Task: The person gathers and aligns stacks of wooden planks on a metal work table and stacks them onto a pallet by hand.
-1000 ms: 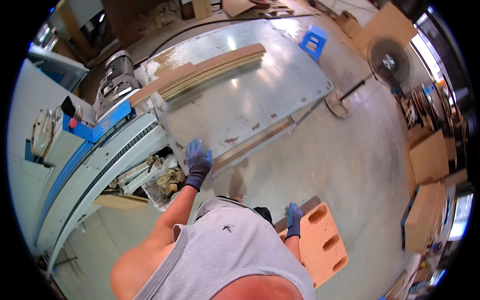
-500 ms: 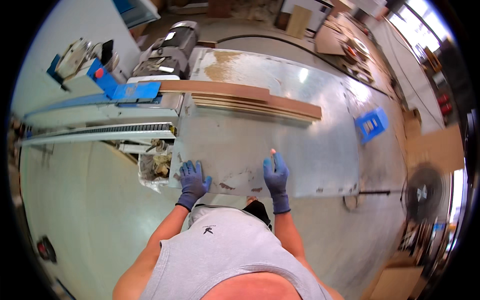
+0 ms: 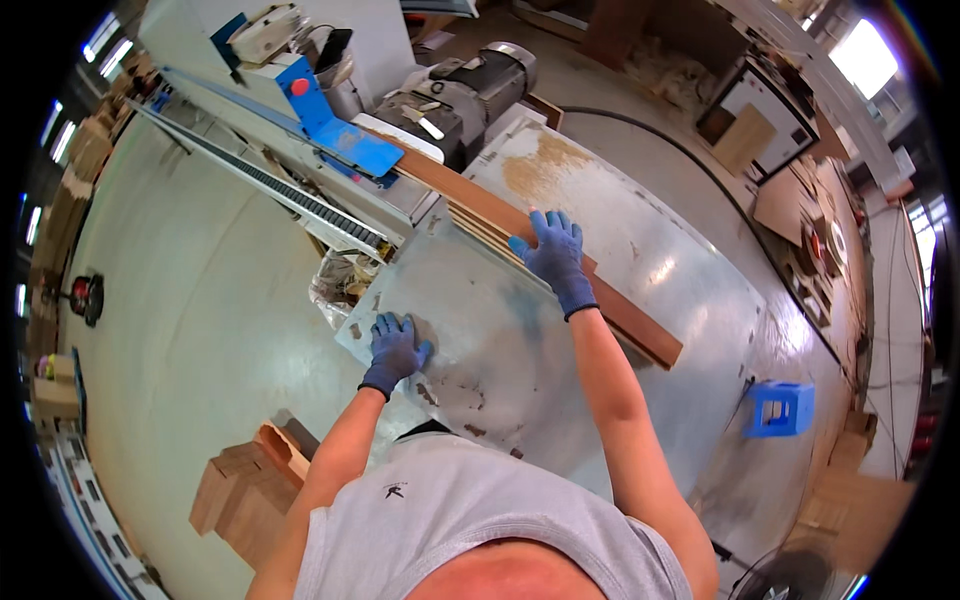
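Observation:
My right hand point(image 3: 556, 258), in a blue work glove, lies over the stack of long wooden strips point(image 3: 640, 325), fingers spread across the top boards. Its thumb reaches toward the near side of the stack. The strips are reddish brown on top with paler edges. The upper strip point(image 3: 440, 180) runs left up to a blue plate on the machine. My left hand point(image 3: 395, 350), gloved likewise, rests flat with fingers apart at the near left edge of the metal table point(image 3: 480, 340). It holds nothing.
A white machine with a blue guard plate point(image 3: 360, 148) and red button stands at the far left, a grey motor point(image 3: 485, 90) beside it. A chain conveyor rail point(image 3: 270, 175) extends left. A blue plastic stool point(image 3: 780, 408) stands right of the table; cardboard boxes point(image 3: 250, 490) sit at lower left.
My right hand has moved from the table's near edge up and forward onto the wooden strips. My left hand stays on the table. The whole view has turned.

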Tool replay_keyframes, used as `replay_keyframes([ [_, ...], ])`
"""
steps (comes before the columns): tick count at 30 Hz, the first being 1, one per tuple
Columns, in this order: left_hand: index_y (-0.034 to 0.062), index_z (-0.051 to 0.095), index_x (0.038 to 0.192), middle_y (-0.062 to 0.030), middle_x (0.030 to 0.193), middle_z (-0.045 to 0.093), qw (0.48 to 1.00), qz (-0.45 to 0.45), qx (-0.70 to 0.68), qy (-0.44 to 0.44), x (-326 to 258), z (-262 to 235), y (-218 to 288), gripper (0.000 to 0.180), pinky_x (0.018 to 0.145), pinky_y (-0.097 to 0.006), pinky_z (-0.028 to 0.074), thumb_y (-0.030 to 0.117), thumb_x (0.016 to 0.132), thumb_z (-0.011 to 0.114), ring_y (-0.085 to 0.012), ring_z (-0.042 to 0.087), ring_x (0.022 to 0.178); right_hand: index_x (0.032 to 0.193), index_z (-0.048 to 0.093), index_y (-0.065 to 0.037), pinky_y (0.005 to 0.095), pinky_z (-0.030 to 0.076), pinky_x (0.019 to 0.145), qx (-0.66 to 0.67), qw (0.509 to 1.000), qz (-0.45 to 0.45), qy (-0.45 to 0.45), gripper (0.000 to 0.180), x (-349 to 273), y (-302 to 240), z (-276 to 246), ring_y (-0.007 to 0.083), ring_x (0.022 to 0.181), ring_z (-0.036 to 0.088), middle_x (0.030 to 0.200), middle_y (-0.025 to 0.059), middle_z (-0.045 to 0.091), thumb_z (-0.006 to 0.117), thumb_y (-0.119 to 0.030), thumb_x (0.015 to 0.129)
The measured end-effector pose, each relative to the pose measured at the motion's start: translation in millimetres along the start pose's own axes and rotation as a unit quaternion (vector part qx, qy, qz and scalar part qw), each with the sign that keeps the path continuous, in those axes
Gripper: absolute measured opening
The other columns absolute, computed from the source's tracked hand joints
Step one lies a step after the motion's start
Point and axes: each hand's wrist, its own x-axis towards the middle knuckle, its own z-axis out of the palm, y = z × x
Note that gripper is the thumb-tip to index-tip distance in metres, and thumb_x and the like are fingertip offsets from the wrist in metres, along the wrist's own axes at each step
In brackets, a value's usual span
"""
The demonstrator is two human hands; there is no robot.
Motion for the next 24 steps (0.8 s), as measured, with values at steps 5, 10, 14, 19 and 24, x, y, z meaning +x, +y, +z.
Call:
replay_keyframes([
  [5,-0.0005,0.047,0.145,-0.0383,0.144,0.043,1.0,-0.011,-0.003,-0.005,0.2,-0.5,7.0,0.083,0.114,-0.063,0.026,0.054,0.084,0.063,-0.0553,0.036,0.137,0.129,0.065,-0.012,0.0464,0.043,0.091,0.041,0.997,-0.025,-0.059,0.053,-6.1,32.7,21.6,0.0328,0.103,0.062,0.104,0.0099,0.067,0.075,-0.035,0.083],
  [10,-0.0013,0.048,0.144,-0.0382,0.144,0.042,1.0,-0.002,-0.008,0.024,-3.0,1.2,9.0,0.083,0.113,-0.062,0.026,0.053,0.083,0.064,-0.0552,0.037,0.136,0.129,0.066,-0.011,0.0426,0.047,0.089,0.059,0.996,-0.005,-0.073,0.049,-50.1,68.3,-18.5,0.0328,0.099,0.064,0.102,0.0104,0.067,0.074,-0.028,0.083],
  [14,-0.0027,0.047,0.144,-0.0387,0.143,0.041,1.0,0.007,-0.014,0.019,-5.8,-2.5,9.3,0.085,0.112,-0.063,0.025,0.053,0.082,0.066,-0.0553,0.036,0.135,0.131,0.065,-0.009,0.0428,0.049,0.09,0.045,0.994,0.018,-0.096,0.054,-102.2,102.7,-66.5,0.0331,0.099,0.065,0.102,0.0112,0.068,0.076,-0.022,0.08],
  [19,-0.0028,0.045,0.145,-0.039,0.143,0.041,0.999,0.018,0.003,0.026,-7.1,0.4,7.2,0.088,0.112,-0.064,0.025,0.054,0.081,0.066,-0.056,0.035,0.135,0.129,0.067,-0.008,0.0405,0.05,0.088,0.034,0.992,0.048,-0.111,0.055,-160.7,140.6,-116.3,0.0326,0.097,0.065,0.1,0.0116,0.068,0.079,-0.016,0.076],
  [24,-0.0035,0.046,0.144,-0.0389,0.141,0.041,0.999,0.019,0.015,0.038,-6.8,-0.3,5.6,0.087,0.113,-0.062,0.025,0.052,0.081,0.067,-0.0562,0.035,0.135,0.129,0.066,-0.005,0.0401,0.053,0.082,0.021,0.995,0.027,-0.089,0.055,-169.8,148.9,-119.6,0.0332,0.091,0.066,0.098,0.0134,0.068,0.078,-0.015,0.076],
])
